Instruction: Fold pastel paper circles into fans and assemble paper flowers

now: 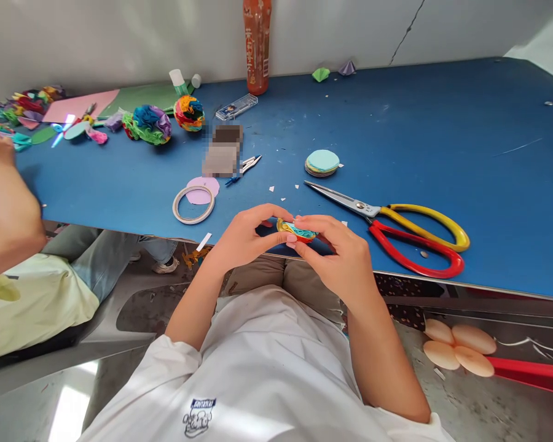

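Note:
Both my hands hold a small stack of folded coloured paper (pixel 297 231) at the near edge of the blue table (pixel 424 135). My left hand (pixel 244 236) pinches its left end with thumb and fingers. My right hand (pixel 338 255) grips its right end, fingers curled over it. Large scissors (pixel 396 227) with yellow and red handles lie just right of my hands. A stack of round paper discs (pixel 322 162) sits behind them.
A tape ring (pixel 193 204) on a pink disc lies left of my hands. Two coloured paper balls (pixel 166 120), a glue stick, a clear case, an orange bottle (pixel 257 43) and paper scraps stand farther back. Another person's arm (pixel 4 202) is at the left.

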A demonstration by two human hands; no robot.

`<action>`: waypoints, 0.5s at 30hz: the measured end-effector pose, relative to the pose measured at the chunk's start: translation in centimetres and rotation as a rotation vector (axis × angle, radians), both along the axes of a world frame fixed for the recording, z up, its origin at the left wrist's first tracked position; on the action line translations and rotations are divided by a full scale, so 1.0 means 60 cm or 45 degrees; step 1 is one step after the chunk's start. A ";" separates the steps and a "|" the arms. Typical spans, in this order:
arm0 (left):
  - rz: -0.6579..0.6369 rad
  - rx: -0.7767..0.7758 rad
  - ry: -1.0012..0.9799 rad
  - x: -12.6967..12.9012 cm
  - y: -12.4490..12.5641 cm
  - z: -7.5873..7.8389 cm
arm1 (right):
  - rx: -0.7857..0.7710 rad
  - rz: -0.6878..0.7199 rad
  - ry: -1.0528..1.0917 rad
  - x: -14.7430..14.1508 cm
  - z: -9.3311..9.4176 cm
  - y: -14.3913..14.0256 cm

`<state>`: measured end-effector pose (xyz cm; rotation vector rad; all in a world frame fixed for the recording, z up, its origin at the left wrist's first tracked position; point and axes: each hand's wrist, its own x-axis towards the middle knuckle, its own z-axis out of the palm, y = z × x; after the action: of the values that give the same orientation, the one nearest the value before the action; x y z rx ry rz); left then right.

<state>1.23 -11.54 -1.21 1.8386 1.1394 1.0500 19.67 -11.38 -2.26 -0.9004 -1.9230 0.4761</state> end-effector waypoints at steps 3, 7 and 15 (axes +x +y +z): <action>0.017 0.004 0.007 0.001 -0.001 0.001 | -0.027 0.007 0.042 0.001 -0.002 -0.001; 0.028 0.007 -0.009 0.002 -0.002 0.003 | 0.004 0.028 0.077 0.002 -0.004 0.000; 0.060 -0.042 -0.028 0.000 -0.003 0.004 | -0.168 -0.037 0.083 0.002 0.000 -0.001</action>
<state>1.23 -11.72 -0.98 1.7783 1.1857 1.0694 19.79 -11.42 -2.29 -0.9837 -1.8336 0.6133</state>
